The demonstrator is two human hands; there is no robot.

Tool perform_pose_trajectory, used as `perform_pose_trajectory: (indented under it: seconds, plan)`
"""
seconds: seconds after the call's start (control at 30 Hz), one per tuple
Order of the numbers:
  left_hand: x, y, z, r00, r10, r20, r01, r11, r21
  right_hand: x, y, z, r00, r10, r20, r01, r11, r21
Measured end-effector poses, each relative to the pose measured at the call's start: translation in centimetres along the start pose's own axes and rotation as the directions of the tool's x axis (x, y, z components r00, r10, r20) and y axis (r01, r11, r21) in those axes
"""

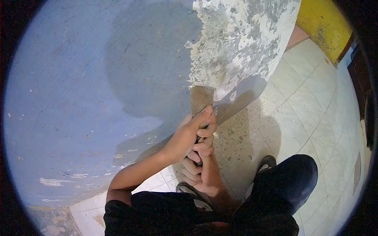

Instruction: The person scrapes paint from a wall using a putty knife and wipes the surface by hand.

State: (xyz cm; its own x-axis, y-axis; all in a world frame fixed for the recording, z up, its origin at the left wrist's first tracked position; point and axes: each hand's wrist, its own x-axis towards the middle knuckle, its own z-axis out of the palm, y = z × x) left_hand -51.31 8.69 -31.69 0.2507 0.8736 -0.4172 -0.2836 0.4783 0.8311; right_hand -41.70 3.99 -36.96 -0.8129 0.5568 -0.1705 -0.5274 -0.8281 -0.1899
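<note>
Both of my hands are wrapped round one paint scraper [201,97], whose wide, dusty metal blade points up and away from me. My left hand [189,131] grips it high up, with the thumb lying along the lower part of the blade. Just below, my right hand [201,175] is closed round the dark handle, which the fingers mostly hide. The blade's front edge meets the wall [153,59] at the border between blue paint and a stripped patch [242,39]. That patch is white and grey, with ragged paint edges.
Pale floor tiles [315,129] run along the right, with debris specks [236,147] scattered near the wall's foot. My bent knee [289,185] and a shoe [267,162] are close by on the right. A yellow wall section [325,29] stands at upper right. Shadows fall across the wall.
</note>
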Motion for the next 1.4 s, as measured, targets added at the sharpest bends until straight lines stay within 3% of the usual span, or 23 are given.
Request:
perform_pose_trajectory:
  seconds: [0.2,0.27,0.3,0.33,0.37,0.4,0.47,0.5,0.57,0.63,0.67,0.7,0.73,0.8,0.83,0.87,0.9,0.93,0.97,1.03,1.07,1.27,1.4]
  plan:
    - [0.1,0.0,-0.2,0.999,-0.03,0.039,0.034,0.993,-0.111,0.6,0.7,0.0,0.997,-0.06,0.055,0.062,0.998,-0.033]
    - [0.2,-0.1,-0.5,1.0,-0.012,0.005,0.012,1.0,-0.007,1.3,0.6,0.0,0.996,-0.073,0.043,0.076,0.994,-0.072]
    - [1.0,0.2,-0.9,1.0,-0.006,0.005,0.006,1.0,-0.007,2.5,0.4,-0.4,0.989,-0.139,-0.058,0.135,0.988,-0.067]
    - [2.3,0.6,-1.3,0.995,0.081,-0.054,-0.07,0.981,0.179,3.3,0.3,-0.7,0.966,-0.202,-0.159,0.193,0.979,-0.072]
    - [3.1,0.8,-1.1,0.979,0.181,-0.095,-0.135,0.922,0.363,3.4,-0.3,-0.9,0.967,-0.203,-0.154,0.192,0.978,-0.085]
    - [3.4,1.4,-0.3,0.975,0.206,-0.084,-0.162,0.917,0.365,3.2,-1.9,-1.3,0.977,-0.208,-0.044,0.202,0.973,-0.116]
    - [4.2,2.4,1.6,0.969,0.181,0.166,-0.189,0.981,0.034,2.4,-4.4,-1.6,0.975,-0.211,0.065,0.219,0.962,-0.163]
    - [4.8,2.3,2.3,0.967,0.189,0.17,-0.196,0.98,0.023,1.6,-5.2,-1.7,0.96,-0.269,0.079,0.279,0.942,-0.186]
    - [5.8,1.8,3.1,0.901,0.431,0.056,-0.412,0.806,0.425,0.9,-5.7,-2.2,0.946,-0.312,0.093,0.325,0.923,-0.206]
    - [6.3,1.1,3.0,0.926,0.351,0.142,-0.379,0.847,0.374,0.6,-5.7,-3.0,0.835,-0.549,-0.036,0.508,0.795,-0.332]
    - [6.1,0.3,2.8,0.88,0.448,0.157,-0.469,0.772,0.429,0.7,-5.7,-4.0,0.767,-0.63,-0.122,0.535,0.732,-0.422]
    - [5.9,-0.5,2.5,0.826,0.534,0.18,-0.547,0.683,0.484,0.7,-5.9,-5.0,0.775,-0.618,-0.13,0.523,0.744,-0.416]
    - [5.8,-1.1,2.2,0.753,0.631,0.187,-0.616,0.577,0.537,0.7,-6.2,-5.9,0.737,-0.674,-0.046,0.496,0.586,-0.641]
    - [4.6,-1.8,0.8,0.788,0.592,0.17,-0.571,0.599,0.562,0.8,-7.3,-7.3,0.718,-0.673,0.176,0.379,0.167,-0.91]
    - [4.1,-1.9,0.2,0.814,0.559,0.161,-0.537,0.617,0.576,0.7,-7.2,-7.3,0.721,-0.672,0.171,0.383,0.181,-0.906]
    - [3.9,-2.0,-0.4,0.819,0.553,0.157,-0.528,0.617,0.584,0.4,-7.2,-7.0,0.83,-0.531,0.173,0.357,0.267,-0.895]
    - [3.8,-2.1,-0.8,0.863,0.498,0.091,-0.481,0.751,0.453,0.3,-7.2,-6.9,0.91,-0.373,0.182,0.318,0.344,-0.884]
    - [3.8,-2.1,-1.0,0.9,0.433,0.036,-0.423,0.854,0.304,0.6,-6.8,-7.6,0.926,-0.272,0.261,0.363,0.457,-0.812]
    - [3.9,-2.1,-0.8,0.9,0.434,0.032,-0.422,0.852,0.311,0.4,-6.2,-7.6,0.925,-0.27,0.267,0.367,0.46,-0.808]
    - [4.0,-2.2,-0.4,0.976,0.205,-0.069,-0.198,0.975,0.097,-0.2,-4.5,-7.4,0.948,-0.003,0.319,0.125,0.923,-0.363]
    - [4.0,-2.3,0.1,0.972,0.22,-0.081,-0.219,0.976,0.023,0.3,-3.8,-7.3,0.947,0.042,0.318,-0.02,0.997,-0.073]
    - [3.7,-0.9,0.2,0.995,0.071,0.068,-0.053,0.968,-0.244,0.1,-2.3,-3.4,0.985,-0.033,0.172,0.047,0.996,-0.078]
    - [4.2,-1.1,0.2,0.99,0.098,0.103,-0.073,0.973,-0.221,-0.5,-3.2,-2.7,0.99,-0.079,0.117,0.101,0.976,-0.192]
